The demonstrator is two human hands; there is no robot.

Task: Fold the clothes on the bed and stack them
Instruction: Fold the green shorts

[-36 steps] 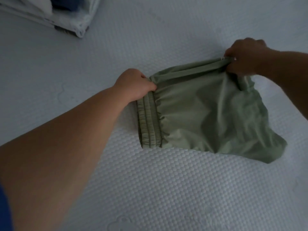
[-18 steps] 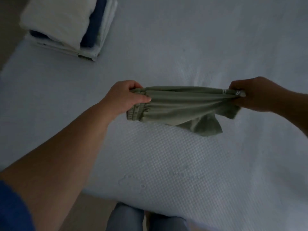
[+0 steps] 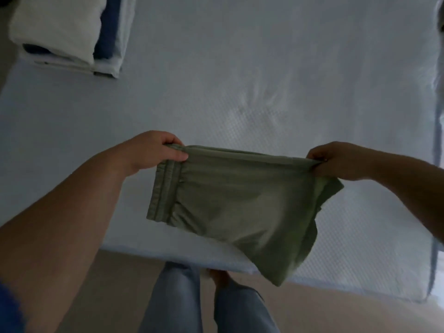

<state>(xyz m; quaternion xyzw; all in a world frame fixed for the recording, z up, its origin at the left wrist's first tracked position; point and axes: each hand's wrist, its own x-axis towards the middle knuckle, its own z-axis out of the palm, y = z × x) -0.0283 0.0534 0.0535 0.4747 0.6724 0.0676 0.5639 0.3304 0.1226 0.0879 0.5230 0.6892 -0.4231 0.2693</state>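
The left hand point(image 3: 153, 152) has its grip pinched on the upper left corner of the green shorts point(image 3: 237, 203), thumb lying along the front of the cloth just above the elastic waistband point(image 3: 165, 191), the other fingers curled behind. The right hand point(image 3: 336, 161) pinches the opposite upper corner, its fingers bunched over the gathered edge. Between the two hands the top edge of the shorts is pulled out nearly straight, and the rest of the garment hangs down from it in the air, clear of the bed point(image 3: 264, 68). The waistband runs down the left side of the hanging cloth, with its stitched ridges showing; the lower right corner droops lowest, past the near edge of the mattress and in front of the floor point(image 3: 336, 308).

In this head view the bed fills most of the frame, covered in a pale, dimpled mattress cover. At its far left corner sits a stack of folded clothes point(image 3: 69, 34): a white piece on top, dark blue beneath it, and lighter pieces at the bottom. The stack is well apart from the shorts. Below the mattress edge the person's legs in light blue jeans point(image 3: 175, 301) stand on the tan floor, close against the bed. A bit of blue sleeve point(image 3: 9, 308) shows at the lower left corner, on the left arm.
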